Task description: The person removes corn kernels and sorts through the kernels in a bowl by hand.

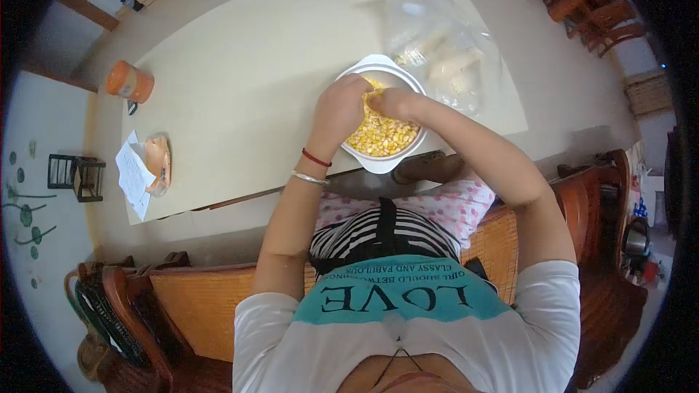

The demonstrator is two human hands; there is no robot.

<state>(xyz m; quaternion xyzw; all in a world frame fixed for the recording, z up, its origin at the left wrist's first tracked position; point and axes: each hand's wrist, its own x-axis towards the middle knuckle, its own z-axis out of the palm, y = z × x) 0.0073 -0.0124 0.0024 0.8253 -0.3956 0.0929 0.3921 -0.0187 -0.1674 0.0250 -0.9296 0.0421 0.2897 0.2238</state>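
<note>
A white bowl (376, 163) with two side handles sits at the table's near edge, partly filled with loose yellow corn kernels (384, 137). Over its left rim is my left hand (342, 105), fingers curled inward above the kernels. My right hand (393, 103) reaches in from the right, its fingers bent and close to the left fingertips. Both hands are closed around something small between them that I cannot make out. Beyond the bowl, to its right, a clear plastic bag (455, 65) holds pale corn pieces.
An orange jar (130, 81) stands at the table's far left. Nearer on that side lie white papers (134, 177) and an orange packet (158, 164). Wooden benches (193, 313) flank my body. Wooden chairs (575, 0) are at the upper right.
</note>
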